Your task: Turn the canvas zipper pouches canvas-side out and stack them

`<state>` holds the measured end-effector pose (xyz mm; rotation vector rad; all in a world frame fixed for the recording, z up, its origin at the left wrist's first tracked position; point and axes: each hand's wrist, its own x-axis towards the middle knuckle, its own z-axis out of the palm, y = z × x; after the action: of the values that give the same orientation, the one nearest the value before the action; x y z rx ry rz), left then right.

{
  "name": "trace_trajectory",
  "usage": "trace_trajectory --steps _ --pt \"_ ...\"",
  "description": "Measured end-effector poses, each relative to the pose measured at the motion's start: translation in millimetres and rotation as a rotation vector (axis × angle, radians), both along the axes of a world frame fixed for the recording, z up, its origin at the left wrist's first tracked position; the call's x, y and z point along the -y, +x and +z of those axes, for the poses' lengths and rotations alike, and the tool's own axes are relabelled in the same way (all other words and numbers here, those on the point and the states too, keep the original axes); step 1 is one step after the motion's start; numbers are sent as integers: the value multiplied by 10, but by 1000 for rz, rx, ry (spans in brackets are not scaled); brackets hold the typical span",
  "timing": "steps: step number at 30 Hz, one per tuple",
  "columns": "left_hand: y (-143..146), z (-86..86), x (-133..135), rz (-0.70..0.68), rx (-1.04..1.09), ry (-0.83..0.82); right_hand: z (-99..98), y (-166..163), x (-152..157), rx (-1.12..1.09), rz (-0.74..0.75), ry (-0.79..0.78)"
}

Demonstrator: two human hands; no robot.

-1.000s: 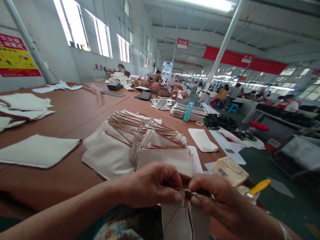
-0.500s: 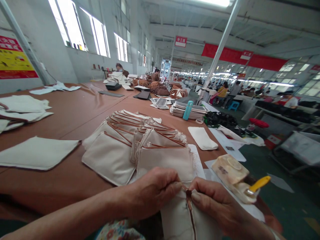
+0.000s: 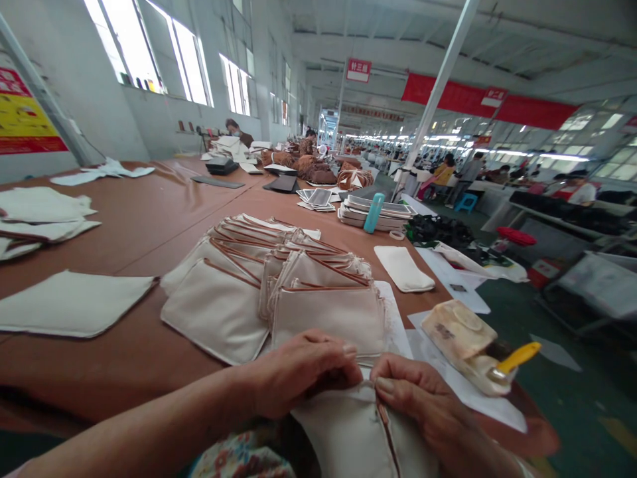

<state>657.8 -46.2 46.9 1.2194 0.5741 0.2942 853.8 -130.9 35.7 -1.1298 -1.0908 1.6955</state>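
A cream fabric pouch (image 3: 343, 431) with a brown-edged slit hangs at the table's near edge, between my hands. My left hand (image 3: 311, 368) is closed on its top edge, left of the slit; the fingertips are partly hidden behind the cloth. At the upper end of the slit, my right hand (image 3: 418, 392) pinches the edge between thumb and fingers. Just beyond my hands lies a pile of similar cream pouches (image 3: 328, 322) with brown-trimmed edges, overlapping in rows.
To the right, a cut-open plastic container (image 3: 460, 335) holds a yellow-handled brush (image 3: 517, 358). A turquoise bottle (image 3: 374, 212) stands beside stacked panels (image 3: 348, 216). One cream piece (image 3: 404, 269) lies near the right edge, another (image 3: 74, 302) at left. Other people sit farther back.
My left hand has shifted its hold, its thumb now higher and the cloth bulging below it. My right hand stays at the slit's top. The view has moved slightly.
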Motion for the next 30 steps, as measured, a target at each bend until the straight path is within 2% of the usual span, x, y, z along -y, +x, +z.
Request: trace_trajectory --steps 2,4,9,11,13,18,22,26,30 --pt "17 -48 -1 61 -12 -59 -27 6 12 12 -8 -15" --pt "30 -63 -2 43 -47 -62 -55 12 16 32 -18 -33" --pt "44 -53 20 -51 -180 212 -161 36 -7 75 -19 -13" --pt "54 -60 38 -45 -195 231 -192 51 -14 88 -8 5" --pt "69 -73 55 -34 -146 168 -200 68 -13 89 7 11" --pt "117 -131 75 33 -74 -111 -182 117 10 26 44 14" --pt "112 -192 43 14 -41 -181 -227 150 34 1 35 20" --pt "87 -211 -10 -36 7 -63 -289 177 45 -19 8 9" --pt "147 -232 -10 -71 -117 123 -321 214 48 -16 -54 16"
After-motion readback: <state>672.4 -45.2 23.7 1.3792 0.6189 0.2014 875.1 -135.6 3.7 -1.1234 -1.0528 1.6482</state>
